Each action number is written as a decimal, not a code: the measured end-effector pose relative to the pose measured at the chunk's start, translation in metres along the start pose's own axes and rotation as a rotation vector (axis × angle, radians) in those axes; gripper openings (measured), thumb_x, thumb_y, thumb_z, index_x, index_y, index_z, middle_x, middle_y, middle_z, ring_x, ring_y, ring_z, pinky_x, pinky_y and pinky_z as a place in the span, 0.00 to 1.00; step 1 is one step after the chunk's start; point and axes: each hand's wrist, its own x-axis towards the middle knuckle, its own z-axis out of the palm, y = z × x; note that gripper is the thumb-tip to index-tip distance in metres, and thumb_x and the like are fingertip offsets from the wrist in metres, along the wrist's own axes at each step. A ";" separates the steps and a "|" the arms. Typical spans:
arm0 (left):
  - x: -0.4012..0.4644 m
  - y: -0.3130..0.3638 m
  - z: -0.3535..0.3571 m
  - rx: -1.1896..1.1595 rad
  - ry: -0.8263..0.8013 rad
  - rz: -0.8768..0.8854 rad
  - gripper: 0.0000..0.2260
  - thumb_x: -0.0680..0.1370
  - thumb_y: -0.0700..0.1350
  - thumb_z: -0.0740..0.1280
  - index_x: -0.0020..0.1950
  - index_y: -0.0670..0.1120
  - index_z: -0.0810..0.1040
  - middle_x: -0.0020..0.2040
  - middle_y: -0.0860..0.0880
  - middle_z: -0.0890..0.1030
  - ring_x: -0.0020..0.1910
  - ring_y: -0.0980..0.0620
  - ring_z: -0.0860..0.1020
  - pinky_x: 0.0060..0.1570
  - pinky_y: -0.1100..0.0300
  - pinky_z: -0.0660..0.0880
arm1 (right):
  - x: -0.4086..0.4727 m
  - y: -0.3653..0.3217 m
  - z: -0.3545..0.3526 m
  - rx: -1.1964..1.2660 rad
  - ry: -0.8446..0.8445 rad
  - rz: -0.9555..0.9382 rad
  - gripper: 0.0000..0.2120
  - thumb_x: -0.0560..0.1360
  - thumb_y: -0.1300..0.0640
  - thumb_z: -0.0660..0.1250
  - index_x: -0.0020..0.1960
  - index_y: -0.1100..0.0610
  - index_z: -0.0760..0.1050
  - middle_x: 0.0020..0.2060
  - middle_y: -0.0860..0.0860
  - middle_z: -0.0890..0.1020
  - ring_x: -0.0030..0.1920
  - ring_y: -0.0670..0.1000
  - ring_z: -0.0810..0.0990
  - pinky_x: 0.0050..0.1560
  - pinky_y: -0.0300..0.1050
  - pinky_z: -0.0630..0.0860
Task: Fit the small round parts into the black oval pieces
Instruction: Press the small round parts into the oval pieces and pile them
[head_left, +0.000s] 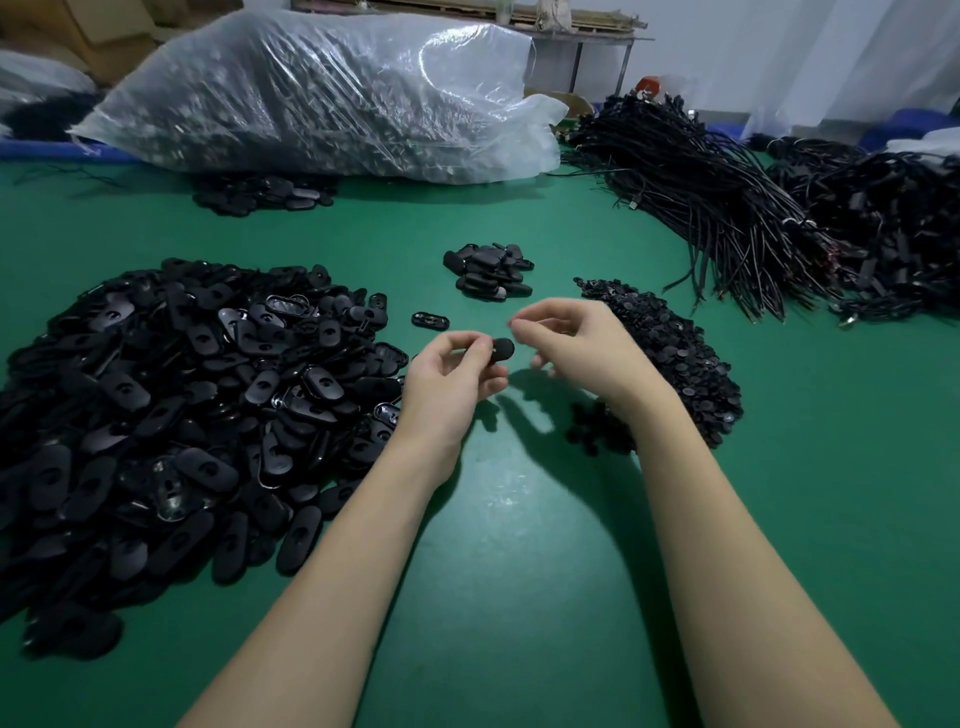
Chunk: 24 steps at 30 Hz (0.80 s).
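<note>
My left hand (451, 378) grips a black oval piece (503, 348) above the green table, its rounded end sticking out to the right of my fingers. My right hand (576, 347) hovers just right of it, thumb and forefinger close together; whether they pinch a small round part I cannot see. A big heap of black oval pieces (182, 405) lies to the left. A heap of small round parts (670, 358) lies under and behind my right hand. A small stack of oval pieces (488, 271) sits beyond my hands.
One loose oval piece (430, 320) lies on the green table (519, 545) just beyond my left hand. A large clear plastic bag (322, 93) of parts fills the back. Bundles of black cables (727, 208) spread across the right rear. More oval pieces (265, 195) lie by the bag.
</note>
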 end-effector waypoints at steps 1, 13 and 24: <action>0.000 0.001 0.000 -0.012 0.002 -0.007 0.04 0.82 0.39 0.66 0.48 0.43 0.78 0.45 0.44 0.83 0.37 0.55 0.83 0.41 0.65 0.79 | 0.001 0.003 -0.006 -0.147 0.088 -0.008 0.05 0.79 0.51 0.70 0.52 0.49 0.84 0.45 0.45 0.86 0.42 0.43 0.83 0.49 0.43 0.79; 0.000 0.002 0.000 0.027 0.039 -0.027 0.03 0.80 0.43 0.70 0.47 0.50 0.80 0.38 0.58 0.85 0.44 0.58 0.81 0.47 0.63 0.74 | -0.001 0.031 -0.026 -0.511 0.324 0.244 0.08 0.77 0.57 0.68 0.51 0.49 0.84 0.56 0.55 0.84 0.55 0.58 0.82 0.55 0.51 0.80; 0.002 0.002 -0.004 -0.131 0.020 -0.079 0.04 0.79 0.38 0.70 0.48 0.46 0.77 0.42 0.50 0.86 0.46 0.54 0.84 0.42 0.68 0.77 | -0.007 0.016 -0.021 -0.071 0.297 0.037 0.01 0.76 0.54 0.72 0.46 0.51 0.82 0.39 0.46 0.85 0.38 0.44 0.81 0.47 0.43 0.79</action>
